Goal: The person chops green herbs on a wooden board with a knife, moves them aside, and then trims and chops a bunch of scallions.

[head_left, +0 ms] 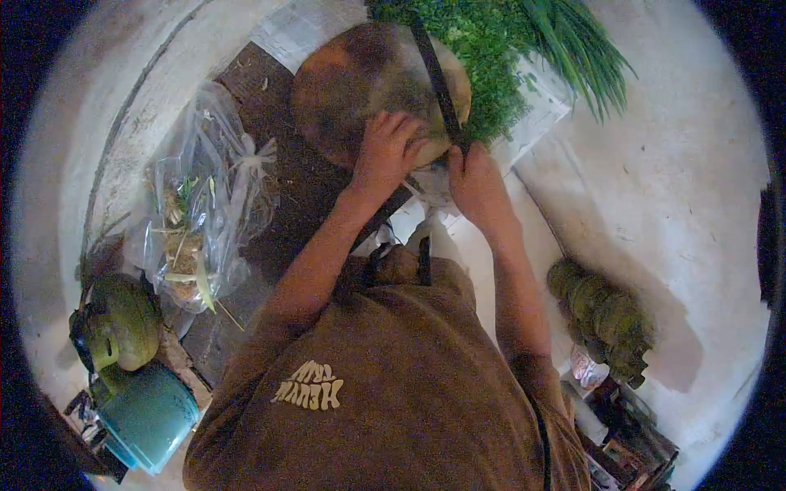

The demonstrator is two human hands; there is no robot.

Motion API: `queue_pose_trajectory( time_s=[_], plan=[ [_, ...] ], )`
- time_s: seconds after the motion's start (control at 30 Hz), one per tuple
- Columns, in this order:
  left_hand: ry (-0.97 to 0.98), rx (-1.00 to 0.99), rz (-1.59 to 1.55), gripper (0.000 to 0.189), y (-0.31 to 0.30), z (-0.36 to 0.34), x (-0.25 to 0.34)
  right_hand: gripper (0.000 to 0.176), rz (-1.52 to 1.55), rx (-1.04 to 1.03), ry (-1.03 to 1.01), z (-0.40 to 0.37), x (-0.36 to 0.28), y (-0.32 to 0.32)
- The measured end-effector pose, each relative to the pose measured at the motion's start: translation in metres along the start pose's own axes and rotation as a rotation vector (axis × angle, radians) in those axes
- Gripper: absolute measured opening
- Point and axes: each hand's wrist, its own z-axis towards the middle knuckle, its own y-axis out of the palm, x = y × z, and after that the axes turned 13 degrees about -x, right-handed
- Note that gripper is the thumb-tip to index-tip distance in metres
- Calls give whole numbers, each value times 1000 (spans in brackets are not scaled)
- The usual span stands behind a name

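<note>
A round wooden chopping board [336, 98] lies ahead of me, its surface dark and worn. My right hand [481, 190] is closed around the handle of a long dark knife [435, 69], whose blade points away across the board's right side. Over the board's near edge rests my left hand [386, 155], fingers bent and slightly apart, with nothing visible in it. Chopped green herbs [491, 74] are heaped just right of the board. Beside that heap, long spring onions [577, 53] lie in a bunch at the top right.
White sheeting [540, 106] lies under the greens. To the left is a clear plastic bag [192, 221] with plant scraps. A teal container [151, 417] and a rounded greenish object [127, 319] stand at the lower left. At the right sits a ridged greenish object [602, 315].
</note>
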Motion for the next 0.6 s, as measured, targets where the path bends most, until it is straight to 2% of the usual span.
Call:
queue_pose_trajectory(
  time_s=[0.13, 0.23, 0.33, 0.43, 0.53, 0.6],
  plan=[
    [-55, -27, -84, 25, -10, -6, -1, 31, 120, -58, 29, -15, -11, -3],
    [-43, -31, -33, 24, -9, -12, -5, 32, -6, -27, -9, -23, -12, 0],
    [-51, -65, 2, 22, -9, -7, -4, 33, -25, -95, 42, -23, -12, 4],
    [-56, -96, 100, 18, -11, -2, 4, 33, -54, -17, -9, -25, -9, 13],
    [-29, -34, 103, 15, -9, -2, 5, 34, 16, -75, 6, -24, -16, 11],
    [-112, -171, 73, 21, -13, 0, 7, 31, -26, -32, -28, -26, -13, 18]
  ],
)
